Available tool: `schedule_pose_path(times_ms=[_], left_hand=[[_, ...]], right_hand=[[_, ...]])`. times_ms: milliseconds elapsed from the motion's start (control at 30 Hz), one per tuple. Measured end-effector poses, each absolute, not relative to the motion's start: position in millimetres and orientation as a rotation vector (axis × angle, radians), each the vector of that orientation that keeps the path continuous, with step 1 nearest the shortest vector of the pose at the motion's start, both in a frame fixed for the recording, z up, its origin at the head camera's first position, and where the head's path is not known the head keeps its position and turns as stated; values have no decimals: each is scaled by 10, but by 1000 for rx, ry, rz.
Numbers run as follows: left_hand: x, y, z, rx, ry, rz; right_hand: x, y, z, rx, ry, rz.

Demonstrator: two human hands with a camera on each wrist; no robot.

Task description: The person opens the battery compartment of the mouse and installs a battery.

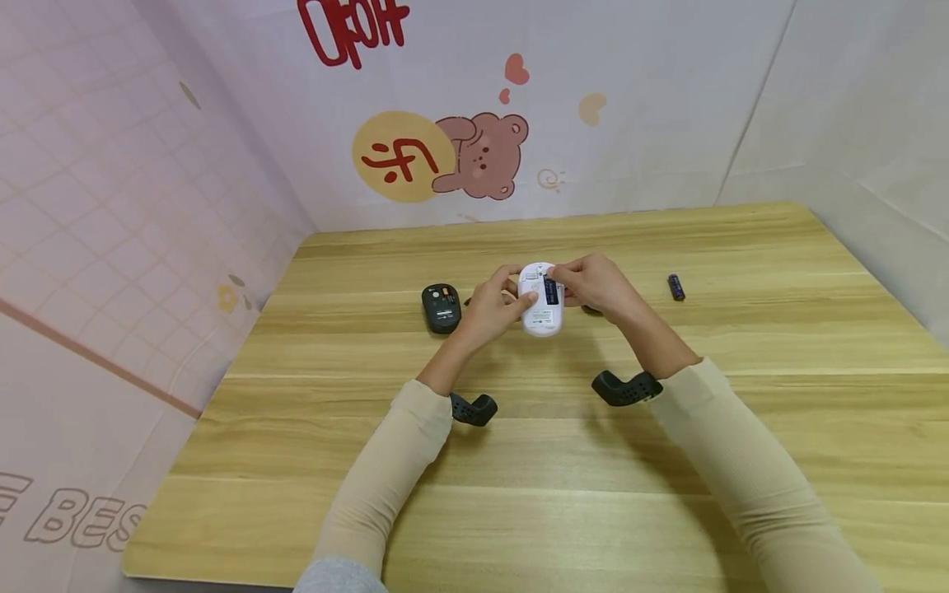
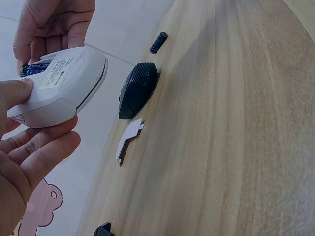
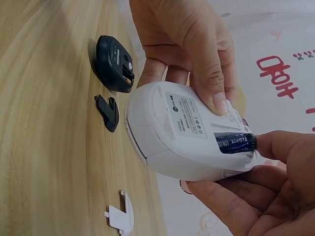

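Note:
A white computer mouse is held up above the table, its underside with the open battery slot facing the person. My left hand grips it by the side, thumb on the underside and fingers beneath. A dark blue battery lies in the slot, its label partly visible. My right hand is at the slot's end, a fingertip on the battery's end and other fingers against the mouse's lower side. On the table below lies a white battery cover.
A black mouse lies underside up on the left, an orange-ended battery inside. Beside it is a black cover. A ribbed dark object is mostly hidden behind the right hand in the head view. Another blue battery lies on the right.

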State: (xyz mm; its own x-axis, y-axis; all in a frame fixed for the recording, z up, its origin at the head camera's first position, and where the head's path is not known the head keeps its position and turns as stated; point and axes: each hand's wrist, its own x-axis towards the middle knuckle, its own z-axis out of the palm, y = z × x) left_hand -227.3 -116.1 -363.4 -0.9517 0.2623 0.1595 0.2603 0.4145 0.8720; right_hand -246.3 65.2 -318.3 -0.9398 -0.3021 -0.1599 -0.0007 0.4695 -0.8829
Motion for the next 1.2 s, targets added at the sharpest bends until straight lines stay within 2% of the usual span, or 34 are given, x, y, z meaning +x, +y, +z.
schedule_pose_path(times_ms=[1200], left_hand=[[-2275, -1173, -3616, 460, 2615, 1655]], right_hand=[[-2440, 628, -3178, -310, 2522, -1399]])
